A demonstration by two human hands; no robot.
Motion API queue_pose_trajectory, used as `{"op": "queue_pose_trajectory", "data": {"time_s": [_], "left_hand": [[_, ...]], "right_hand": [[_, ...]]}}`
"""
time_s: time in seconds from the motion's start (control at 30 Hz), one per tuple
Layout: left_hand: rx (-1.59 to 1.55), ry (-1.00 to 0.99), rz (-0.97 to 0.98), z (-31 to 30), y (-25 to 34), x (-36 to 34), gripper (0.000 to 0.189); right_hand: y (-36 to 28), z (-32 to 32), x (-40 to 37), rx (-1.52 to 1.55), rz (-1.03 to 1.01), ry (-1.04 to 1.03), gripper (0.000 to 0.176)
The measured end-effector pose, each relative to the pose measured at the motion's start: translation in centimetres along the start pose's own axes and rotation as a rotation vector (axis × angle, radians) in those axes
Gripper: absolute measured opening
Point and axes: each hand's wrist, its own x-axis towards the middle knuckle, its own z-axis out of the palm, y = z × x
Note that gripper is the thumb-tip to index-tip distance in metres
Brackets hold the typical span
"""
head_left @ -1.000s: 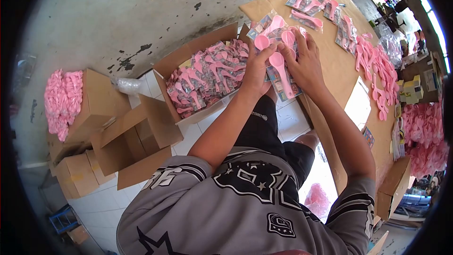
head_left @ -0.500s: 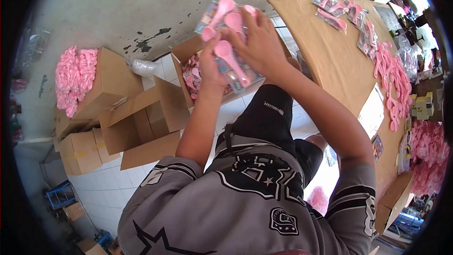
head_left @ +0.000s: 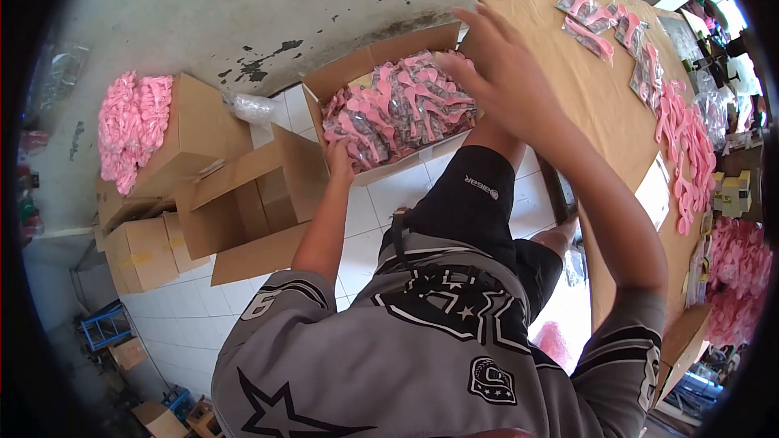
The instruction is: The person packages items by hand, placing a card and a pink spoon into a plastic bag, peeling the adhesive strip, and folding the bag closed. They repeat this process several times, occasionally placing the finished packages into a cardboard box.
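Note:
A cardboard box [head_left: 329, 81] on the floor by the wall is filled with pink spoons [head_left: 406, 101], each in a clear bag with a printed card. My left hand [head_left: 341, 161] is at the box's left front corner, its fingers lying flat against the outermost bagged spoons; the fingertips are partly lost among them. Above the right end of the box, my right hand [head_left: 507, 73] is raised with fingers spread and nothing in it. The brown table lies just to its right.
On the brown table [head_left: 552, 73] are several bagged spoons [head_left: 588, 36] and a pile of loose pink spoons [head_left: 682, 154]. An open carton [head_left: 235, 203] stands left of the filled box. Behind it, bundled pink pieces [head_left: 134, 130] sit by another carton [head_left: 195, 126]. My legs are close to the filled box.
The bagged spoons held between both hands have been let go, and the box full of bagged spoons is now uncovered. My left hand has dropped to the box corner; my right hand has moved right.

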Motion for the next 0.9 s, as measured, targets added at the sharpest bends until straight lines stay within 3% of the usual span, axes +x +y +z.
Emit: {"op": "queue_pose_trajectory", "data": {"time_s": [0.03,0.13,0.23,0.33,0.43,0.53,0.7,0.77,0.8,0.83,0.87,0.9], "left_hand": [[0.067,0.044,0.004,0.2,-0.7,1.1,0.056],[0.7,0.086,0.529,1.5,-3.4,4.6,0.068],[1.051,-0.189,0.951,2.8,-6.4,9.4,0.081],[1.608,-0.29,0.624,8.3,-3.1,4.5,0.087],[1.7,-0.31,0.63,9.0,-4.4,7.7,0.087],[1.722,-0.283,0.505,9.1,-4.4,9.8,0.087],[1.704,-0.148,0.435,6.5,-4.0,18.1,0.089],[1.705,-0.154,0.543,5.0,-6.3,20.2,0.09],[1.697,-0.174,0.691,3.6,-8.4,21.6,0.091],[1.683,-0.192,0.842,5.6,-5.6,17.7,0.091],[1.81,-0.228,0.312,7.9,-3.6,11.6,0.092],[1.816,-0.263,0.505,5.4,-5.5,11.0,0.092]], "right_hand": [[0.2,-2.2,-0.9,0.005,0.023,-0.015,0.064],[1.3,-7.6,-5.3,-0.225,0.116,-0.173,0.057],[0.6,-10.5,-10.7,-0.329,0.256,-0.268,0.049],[-1.7,-11.9,-14.1,-0.226,0.412,-0.241,0.045],[-3.6,-13.0,-16.7,-0.141,0.558,-0.135,0.042],[-3.2,-14.4,-20.1,-0.096,0.66,0.033,0.039],[-2.4,-16.3,-23.7,0.049,0.786,0.227,0.037],[-2.2,-16.8,-24.3,0.057,0.761,0.201,0.039],[-2.1,-16.6,-24.5,0.06,0.763,0.209,0.039],[-2.0,-16.5,-24.4,0.065,0.762,0.219,0.039],[-2.0,-16.5,-24.4,0.06,0.764,0.222,0.038],[-2.1,-16.5,-24.1,0.052,0.764,0.23,0.036]]}}
